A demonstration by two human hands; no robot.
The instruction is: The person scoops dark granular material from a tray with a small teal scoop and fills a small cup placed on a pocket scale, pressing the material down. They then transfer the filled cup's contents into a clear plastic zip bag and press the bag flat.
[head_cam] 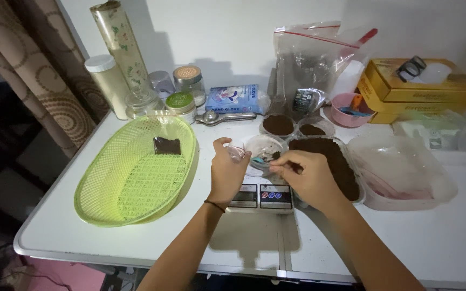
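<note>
From the head view, my left hand curls its fingers around a small clear cup, tilted over the scale. My right hand has its fingertips pressed together, pinching something I cannot make out, just beside the cup and near the tub of dark powder. I judge a loose pinch could scatter powder onto the scale, or the tilted cup could slip.

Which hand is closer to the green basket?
The left hand. It is just to the right of the green basket, holding a small clear cup. The right hand is farther right, over the tub of brown powder.
</note>
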